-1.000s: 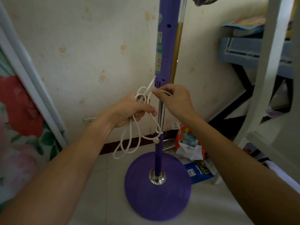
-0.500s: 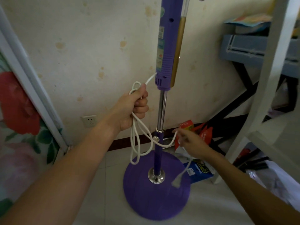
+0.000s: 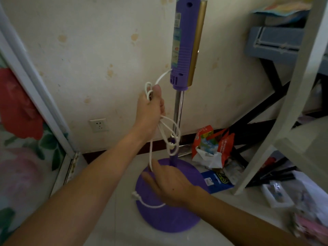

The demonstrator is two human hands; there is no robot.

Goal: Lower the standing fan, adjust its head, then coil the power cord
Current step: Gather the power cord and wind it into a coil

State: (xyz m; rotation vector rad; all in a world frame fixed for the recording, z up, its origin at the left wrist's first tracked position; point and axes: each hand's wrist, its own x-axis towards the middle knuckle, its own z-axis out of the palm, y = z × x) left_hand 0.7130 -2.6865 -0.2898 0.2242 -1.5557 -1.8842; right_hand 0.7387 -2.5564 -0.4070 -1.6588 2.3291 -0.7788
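Wall socket [image 3: 98, 125] — red snack bags [image 3: 213, 139]

The standing fan [image 3: 184, 43] rises upright through the centre of the frame: a purple column with a gold strip along its right side, a bare chrome pole [image 3: 178, 110] below it, and a round purple base [image 3: 170, 217] flat on the pale floor at lower centre. Its head is cut off by the top edge. The white power cord [image 3: 165, 76] leaves the column's lower left, gathers in several loops left of the pole, and trails down to a plug [image 3: 135, 194] at the base's left rim.
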